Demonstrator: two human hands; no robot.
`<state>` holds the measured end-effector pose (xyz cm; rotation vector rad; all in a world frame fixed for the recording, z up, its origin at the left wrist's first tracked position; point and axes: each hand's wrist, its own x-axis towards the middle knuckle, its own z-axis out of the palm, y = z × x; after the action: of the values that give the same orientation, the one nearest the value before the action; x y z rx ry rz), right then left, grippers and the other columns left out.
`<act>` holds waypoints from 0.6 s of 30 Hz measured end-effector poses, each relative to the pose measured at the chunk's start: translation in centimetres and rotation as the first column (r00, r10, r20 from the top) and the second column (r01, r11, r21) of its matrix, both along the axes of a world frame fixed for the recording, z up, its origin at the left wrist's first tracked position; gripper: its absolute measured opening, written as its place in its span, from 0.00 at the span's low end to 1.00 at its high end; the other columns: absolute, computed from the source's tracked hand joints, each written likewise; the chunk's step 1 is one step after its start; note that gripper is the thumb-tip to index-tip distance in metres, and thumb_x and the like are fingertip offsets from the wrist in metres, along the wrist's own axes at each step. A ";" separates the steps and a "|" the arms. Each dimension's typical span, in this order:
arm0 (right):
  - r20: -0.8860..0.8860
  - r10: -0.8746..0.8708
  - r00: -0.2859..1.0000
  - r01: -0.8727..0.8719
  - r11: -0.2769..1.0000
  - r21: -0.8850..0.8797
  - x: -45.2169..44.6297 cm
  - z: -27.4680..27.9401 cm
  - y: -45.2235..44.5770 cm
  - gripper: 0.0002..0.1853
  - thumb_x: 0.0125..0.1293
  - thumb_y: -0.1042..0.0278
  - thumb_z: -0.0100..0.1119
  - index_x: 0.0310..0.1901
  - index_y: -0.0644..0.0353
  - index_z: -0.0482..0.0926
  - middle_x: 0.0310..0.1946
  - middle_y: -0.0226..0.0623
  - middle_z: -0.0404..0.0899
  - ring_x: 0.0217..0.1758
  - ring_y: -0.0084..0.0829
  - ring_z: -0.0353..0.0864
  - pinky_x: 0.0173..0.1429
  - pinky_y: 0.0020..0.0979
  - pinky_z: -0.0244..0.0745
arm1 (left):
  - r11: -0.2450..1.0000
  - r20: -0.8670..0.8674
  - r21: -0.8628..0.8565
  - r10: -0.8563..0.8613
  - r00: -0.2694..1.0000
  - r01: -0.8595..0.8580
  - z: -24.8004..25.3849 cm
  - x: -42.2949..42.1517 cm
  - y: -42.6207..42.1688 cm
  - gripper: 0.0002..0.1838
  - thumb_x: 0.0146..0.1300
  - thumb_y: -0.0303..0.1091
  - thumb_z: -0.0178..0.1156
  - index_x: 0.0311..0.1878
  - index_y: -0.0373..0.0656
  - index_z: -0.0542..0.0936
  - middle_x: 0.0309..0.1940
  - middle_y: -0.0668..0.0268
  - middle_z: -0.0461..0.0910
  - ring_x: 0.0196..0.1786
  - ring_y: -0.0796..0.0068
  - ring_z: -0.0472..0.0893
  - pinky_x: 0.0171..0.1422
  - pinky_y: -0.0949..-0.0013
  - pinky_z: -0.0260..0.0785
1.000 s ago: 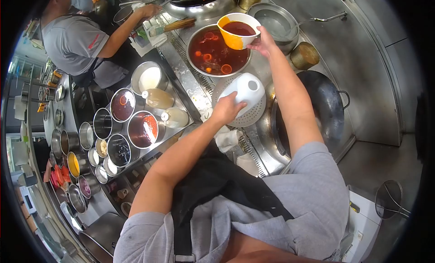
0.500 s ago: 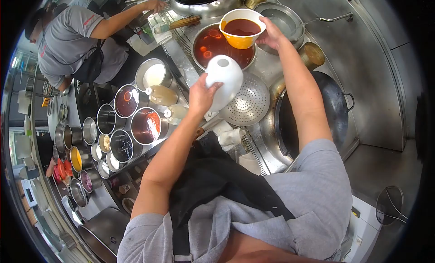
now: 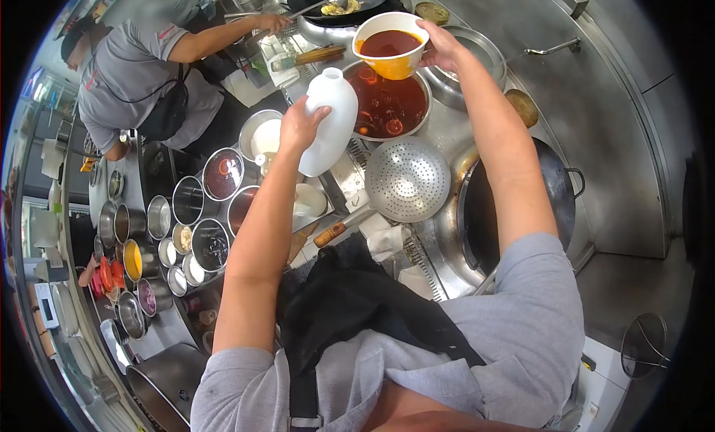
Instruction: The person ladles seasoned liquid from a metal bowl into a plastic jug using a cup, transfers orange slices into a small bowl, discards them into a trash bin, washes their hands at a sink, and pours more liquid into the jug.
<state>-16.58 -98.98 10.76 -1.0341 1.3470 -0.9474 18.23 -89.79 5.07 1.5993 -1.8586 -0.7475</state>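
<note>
- Nearest the body, the strainer [image 3: 408,180] lies with its wooden handle [image 3: 330,234] pointing back toward the apron [image 3: 350,290]; a sleeve or apron fold could snag it and drag it off the counter.
- Beside it, a cloth [image 3: 387,242] sits bunched near the edge; if it got wet it could make that spot slippery.
- The right forearm reaches across a dark wok [image 3: 480,216]; if the wok is hot, which I cannot tell, a lowered arm could get burned.
- The left hand [image 3: 299,125] is wrapped round a white plastic bottle [image 3: 331,123], thumb across its near side, far fingers hidden. The bottle leans slightly, mouth up and no cap seen, just beside the big pot. A squeeze of its soft wall or a greasy palm could make it slip or spurt.
- The right hand [image 3: 443,48] grips the orange-and-white jug [image 3: 391,51] by one side, some fingers hidden behind it. The jug holds dark red liquid above the far rim of the pot [image 3: 391,104]; a wrist twist could slop it over the counter.
- Pouring off-centre could miss the bottle's narrow mouth.
- Farther off, a co-worker's hand [image 3: 272,22] works a ladle over another wok [image 3: 357,15]; a bump there could jolt things.
</note>
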 end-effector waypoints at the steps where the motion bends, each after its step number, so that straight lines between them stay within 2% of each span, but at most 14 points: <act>1: -0.001 0.004 1.000 -0.004 1.000 -0.006 0.2 0.5 -0.2 0.31 0.68 0.36 0.45 0.58 0.56 0.73 0.47 0.44 0.77 0.47 0.39 0.76 0.46 0.39 0.77 | 1.000 0.005 -0.003 -0.004 1.000 0.004 -0.1 0.0 -0.4 0.28 0.58 0.53 0.67 0.52 0.39 0.79 0.44 0.47 0.83 0.49 0.45 0.81 0.54 0.52 0.72; 4: -0.056 0.052 0.997 -0.052 0.999 0.001 0.7 1.8 -1.0 0.30 0.68 0.37 0.45 0.57 0.55 0.74 0.46 0.44 0.77 0.46 0.38 0.77 0.46 0.39 0.77 | 1.000 0.088 -0.024 -0.005 0.996 0.007 -0.1 -0.3 -1.2 0.29 0.58 0.53 0.67 0.54 0.39 0.79 0.46 0.46 0.82 0.52 0.44 0.80 0.56 0.51 0.71; 6: -0.117 0.101 0.988 -0.098 0.995 0.032 1.0 2.7 -1.5 0.29 0.69 0.36 0.45 0.57 0.54 0.73 0.48 0.38 0.76 0.44 0.36 0.76 0.42 0.36 0.76 | 1.000 0.092 -0.003 -0.019 0.996 0.019 0.3 -0.6 -1.3 0.31 0.58 0.54 0.67 0.55 0.39 0.78 0.48 0.45 0.82 0.53 0.44 0.80 0.58 0.52 0.70; 7: -0.119 0.102 0.988 -0.100 0.995 0.024 1.2 3.3 -1.7 0.29 0.69 0.36 0.45 0.57 0.54 0.73 0.48 0.38 0.76 0.44 0.36 0.76 0.42 0.36 0.76 | 1.000 0.116 -0.025 0.000 0.993 0.003 0.5 -0.8 -1.2 0.31 0.58 0.54 0.67 0.55 0.38 0.78 0.48 0.46 0.82 0.54 0.44 0.80 0.58 0.52 0.70; 10: -0.187 0.130 0.974 -0.132 0.991 0.004 1.9 4.9 -1.8 0.31 0.69 0.36 0.45 0.56 0.56 0.75 0.47 0.41 0.77 0.43 0.37 0.76 0.43 0.38 0.76 | 1.000 0.148 -0.027 0.012 0.989 -0.008 0.7 -1.0 -1.4 0.34 0.57 0.55 0.67 0.59 0.38 0.76 0.50 0.45 0.81 0.56 0.46 0.79 0.60 0.53 0.70; 13: -0.269 0.156 0.950 -0.159 0.987 0.013 2.5 6.7 -1.6 0.32 0.68 0.36 0.45 0.56 0.58 0.76 0.47 0.45 0.78 0.45 0.38 0.77 0.45 0.39 0.75 | 0.999 0.148 0.047 0.010 0.989 -0.017 0.2 -0.8 -2.0 0.39 0.57 0.55 0.68 0.63 0.36 0.73 0.53 0.45 0.80 0.59 0.47 0.78 0.63 0.54 0.69; 14: -0.293 0.182 0.938 -0.184 0.983 0.020 2.6 7.1 -1.7 0.31 0.68 0.36 0.45 0.57 0.56 0.75 0.48 0.45 0.78 0.48 0.40 0.76 0.47 0.39 0.75 | 0.999 0.147 0.043 0.013 0.989 -0.020 -0.2 -0.7 -2.1 0.39 0.57 0.55 0.68 0.63 0.36 0.73 0.53 0.45 0.80 0.59 0.47 0.78 0.63 0.54 0.69; 16: -0.320 0.207 0.924 -0.210 0.977 0.026 2.7 7.5 -1.9 0.31 0.68 0.36 0.44 0.58 0.55 0.74 0.50 0.45 0.77 0.50 0.41 0.76 0.48 0.40 0.75 | 0.997 0.120 -0.065 0.040 0.992 -0.033 -0.7 -0.7 -2.2 0.32 0.58 0.55 0.67 0.55 0.37 0.78 0.47 0.45 0.82 0.52 0.46 0.81 0.57 0.52 0.71; 18: -0.345 0.200 0.917 -0.197 0.979 0.046 2.7 7.8 -2.2 0.32 0.68 0.36 0.44 0.60 0.54 0.73 0.50 0.47 0.77 0.50 0.41 0.76 0.49 0.42 0.75 | 0.997 0.132 -0.064 0.046 0.990 -0.038 -0.7 -0.7 -2.4 0.32 0.58 0.55 0.67 0.55 0.38 0.79 0.47 0.46 0.82 0.52 0.46 0.81 0.57 0.52 0.71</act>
<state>-13.84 -101.13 18.53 -1.3490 1.4970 -0.6220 17.49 -92.20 4.39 1.6792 -1.9157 -0.5719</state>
